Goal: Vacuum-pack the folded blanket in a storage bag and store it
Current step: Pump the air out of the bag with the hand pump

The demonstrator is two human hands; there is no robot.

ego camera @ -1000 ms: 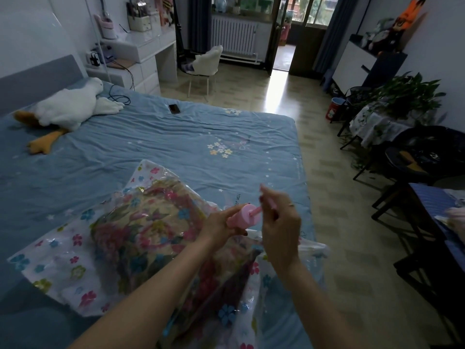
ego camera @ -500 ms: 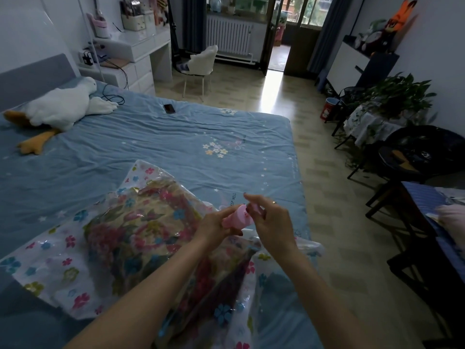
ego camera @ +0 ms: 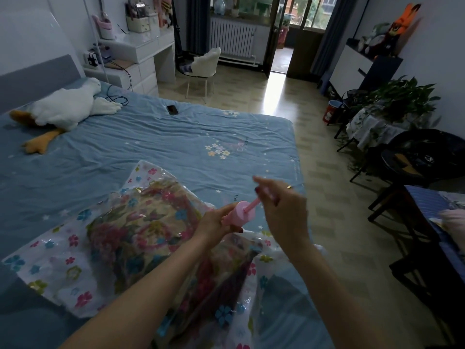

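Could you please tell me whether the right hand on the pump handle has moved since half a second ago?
Yes. The right hand has drawn the handle up and away from the pink pump, baring the rod.

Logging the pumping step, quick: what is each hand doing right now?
Left hand: grips the pink hand pump barrel.
Right hand: pinches the pump's plunger handle, drawn out.

dim and bluish throughout, lit only by daylight from the far doorway glaring off the floor, with soft shadows, wide-angle bending at edges, slight motion blur on the right hand.
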